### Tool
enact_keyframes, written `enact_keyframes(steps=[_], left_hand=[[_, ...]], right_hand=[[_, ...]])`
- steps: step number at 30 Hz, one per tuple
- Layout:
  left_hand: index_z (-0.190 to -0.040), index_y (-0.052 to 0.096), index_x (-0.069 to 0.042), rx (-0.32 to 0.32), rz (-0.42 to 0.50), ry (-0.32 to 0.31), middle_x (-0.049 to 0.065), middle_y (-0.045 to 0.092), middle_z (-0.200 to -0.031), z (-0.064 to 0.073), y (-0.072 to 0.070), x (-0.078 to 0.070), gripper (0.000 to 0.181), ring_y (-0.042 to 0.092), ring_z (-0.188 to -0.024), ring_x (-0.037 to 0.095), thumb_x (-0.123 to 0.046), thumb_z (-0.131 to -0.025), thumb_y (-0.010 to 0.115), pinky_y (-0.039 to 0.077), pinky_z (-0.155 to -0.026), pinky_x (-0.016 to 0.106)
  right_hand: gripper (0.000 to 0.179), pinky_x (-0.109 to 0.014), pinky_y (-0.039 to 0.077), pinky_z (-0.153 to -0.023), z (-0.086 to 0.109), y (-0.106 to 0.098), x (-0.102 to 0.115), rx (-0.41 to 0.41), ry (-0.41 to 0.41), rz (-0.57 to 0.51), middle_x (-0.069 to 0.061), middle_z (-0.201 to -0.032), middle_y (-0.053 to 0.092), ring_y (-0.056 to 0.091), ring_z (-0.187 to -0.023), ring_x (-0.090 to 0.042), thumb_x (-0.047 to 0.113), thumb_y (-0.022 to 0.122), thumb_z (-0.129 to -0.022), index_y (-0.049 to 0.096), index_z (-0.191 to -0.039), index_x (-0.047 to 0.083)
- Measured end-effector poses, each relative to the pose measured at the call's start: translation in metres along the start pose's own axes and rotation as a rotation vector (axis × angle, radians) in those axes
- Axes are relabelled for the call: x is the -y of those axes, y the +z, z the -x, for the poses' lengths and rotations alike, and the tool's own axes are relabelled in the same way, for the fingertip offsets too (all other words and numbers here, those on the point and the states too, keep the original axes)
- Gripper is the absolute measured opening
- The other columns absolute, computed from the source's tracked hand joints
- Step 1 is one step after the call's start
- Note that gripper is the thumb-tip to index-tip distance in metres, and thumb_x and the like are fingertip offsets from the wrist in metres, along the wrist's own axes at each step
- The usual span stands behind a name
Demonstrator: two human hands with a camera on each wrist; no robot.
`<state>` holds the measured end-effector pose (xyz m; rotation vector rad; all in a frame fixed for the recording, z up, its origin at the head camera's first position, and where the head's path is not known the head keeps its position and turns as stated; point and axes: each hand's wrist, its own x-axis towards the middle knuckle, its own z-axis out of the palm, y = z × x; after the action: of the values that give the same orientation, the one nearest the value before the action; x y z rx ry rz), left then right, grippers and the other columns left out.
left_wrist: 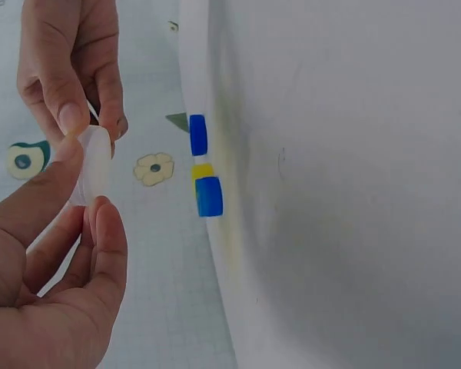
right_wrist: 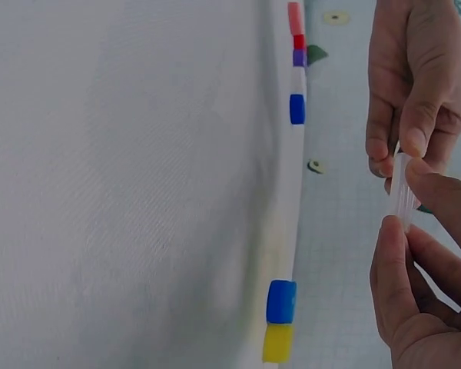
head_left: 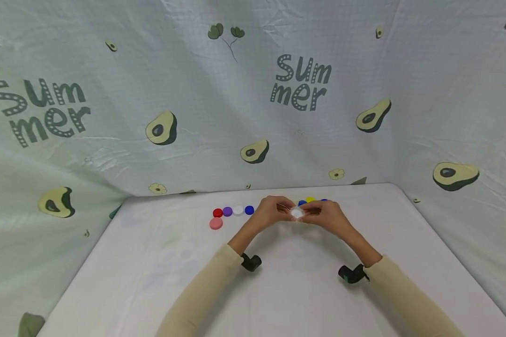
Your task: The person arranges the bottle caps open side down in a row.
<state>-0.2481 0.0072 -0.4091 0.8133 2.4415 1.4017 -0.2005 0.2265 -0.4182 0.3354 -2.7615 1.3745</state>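
My left hand and right hand meet over the back of the table, pinching a small round whitish, partly see-through cap between them. Thumb and fingertips of each hand press its rim from opposite sides. The left wrist view shows the cap on edge, its flat white face turned toward the table side. From the right wrist, ridges show along the side of the cap. Behind the right hand, a blue cap, a yellow cap and another blue cap are partly hidden.
Left of the hands a row of caps lies on the white table: red, purple, white and blue, with a pink cap in front. An avocado-print sheet hangs behind the table's back edge.
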Motion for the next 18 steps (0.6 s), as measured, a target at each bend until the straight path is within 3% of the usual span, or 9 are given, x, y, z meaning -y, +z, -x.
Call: enact_keyframes(steps=[10,18], left_hand=[[-0.112,0.073,-0.004,-0.043,0.038,0.03,0.006,0.073,-0.1,0.02,-0.02,0.004,0.034,0.068,-0.089,0.015,-0.011,-0.082,0.086,0.058,-0.081,0.024],[-0.113,0.071,-0.002,-0.097,0.058,0.014,0.007,0.071,-0.099,0.036,-0.03,0.011,0.034,0.066,-0.087,0.017,-0.005,-0.082,0.085,0.059,-0.081,0.025]], right_hand=[[0.043,-0.029,0.06,-0.075,-0.006,0.013,0.018,0.019,-0.046,-0.087,-0.008,-0.105,0.076,0.073,-0.094,-0.02,0.029,0.087,-0.082,0.076,-0.117,0.006],[0.039,-0.028,0.061,-0.077,-0.014,0.031,0.028,0.025,-0.073,-0.076,-0.008,-0.107,0.076,0.073,-0.093,-0.019,0.022,0.087,-0.083,0.076,-0.116,0.006]])
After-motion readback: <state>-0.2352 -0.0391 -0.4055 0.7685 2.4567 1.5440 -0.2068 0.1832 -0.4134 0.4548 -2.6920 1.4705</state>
